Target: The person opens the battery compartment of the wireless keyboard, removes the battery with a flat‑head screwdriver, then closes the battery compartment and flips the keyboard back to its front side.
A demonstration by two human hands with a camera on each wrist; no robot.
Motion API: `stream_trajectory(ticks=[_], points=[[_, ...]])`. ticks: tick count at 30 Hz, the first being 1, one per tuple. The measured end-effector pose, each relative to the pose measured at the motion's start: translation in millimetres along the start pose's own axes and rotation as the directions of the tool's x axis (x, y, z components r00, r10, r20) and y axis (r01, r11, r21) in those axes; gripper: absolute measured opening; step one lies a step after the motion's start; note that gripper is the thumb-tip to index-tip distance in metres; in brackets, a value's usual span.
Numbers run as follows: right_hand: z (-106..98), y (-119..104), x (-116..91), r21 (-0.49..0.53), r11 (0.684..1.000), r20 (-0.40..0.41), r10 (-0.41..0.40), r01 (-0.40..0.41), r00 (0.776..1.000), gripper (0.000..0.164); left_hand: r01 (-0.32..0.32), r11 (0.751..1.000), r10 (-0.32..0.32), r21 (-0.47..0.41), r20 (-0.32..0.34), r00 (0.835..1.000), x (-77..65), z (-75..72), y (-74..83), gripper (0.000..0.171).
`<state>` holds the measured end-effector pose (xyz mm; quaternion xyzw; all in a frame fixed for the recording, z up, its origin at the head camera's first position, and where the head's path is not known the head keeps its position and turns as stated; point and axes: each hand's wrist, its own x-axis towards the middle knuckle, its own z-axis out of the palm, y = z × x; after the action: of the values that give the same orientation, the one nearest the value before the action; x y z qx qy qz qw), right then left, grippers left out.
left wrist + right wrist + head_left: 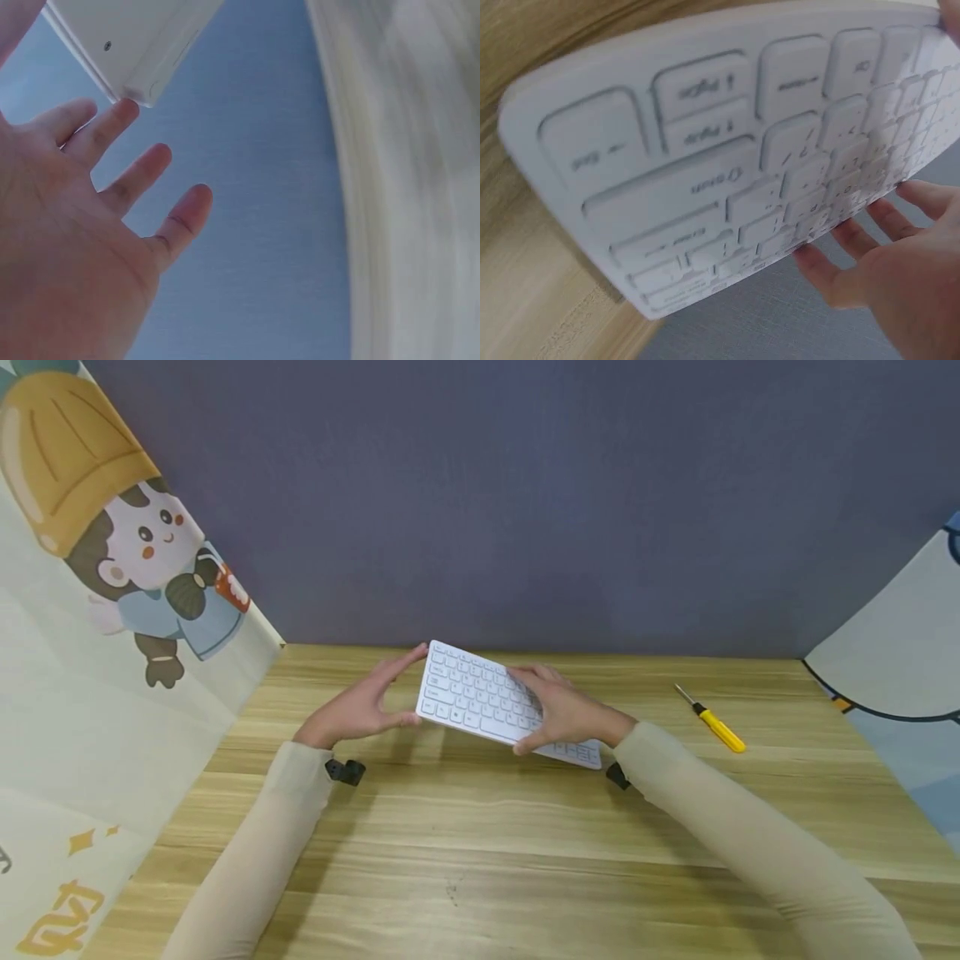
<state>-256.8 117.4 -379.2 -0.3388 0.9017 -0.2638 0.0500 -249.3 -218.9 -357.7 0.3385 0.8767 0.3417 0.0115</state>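
A white compact keyboard (480,693) is held tilted over the table, keys towards the head camera, its left end higher than its right. My right hand (573,710) grips it across the middle, thumb at the front edge and fingers along the back edge. The right wrist view shows the fingertips of that right hand (900,255) lined along the far edge. At the keyboard's left end, my left hand (360,706) is spread with fairly straight fingers, its thumb and index tip near the two corners. The keyboard's underside (127,37), with a small screw, shows in the left wrist view.
A screwdriver (718,728) with a yellow handle lies on the wooden table (465,843) to the right. A dark grey-blue panel (525,510) rises behind the table, and a cartoon-printed cloth (90,710) hangs at the left.
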Motion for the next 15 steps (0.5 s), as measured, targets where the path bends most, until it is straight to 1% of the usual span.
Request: stream_trajectory(ticks=[4, 11, 15], points=[[-1.7, -0.7, -1.0, 0.024, 0.999, -0.014, -0.024, 0.024, 1.0, 0.123, -0.044, 0.999, 0.044, 0.004, -0.027, 0.999, 1.9, -3.5, 6.3, 0.101], [-2.6, -0.9, -3.2, 0.065, 0.996, -0.049, -0.054, 0.058, 0.997, 0.123, -0.117, 0.993, 0.115, -0.032, -0.056, 0.992, 6.6, -10.4, 22.8, 0.099], [-2.7, -3.3, -4.6, 0.098, 0.992, -0.074, -0.07, 0.077, 0.995, 0.123, -0.14, 0.99, 0.139, -0.01, -0.083, 0.987, 9.2, -15.0, 32.8, 0.094]])
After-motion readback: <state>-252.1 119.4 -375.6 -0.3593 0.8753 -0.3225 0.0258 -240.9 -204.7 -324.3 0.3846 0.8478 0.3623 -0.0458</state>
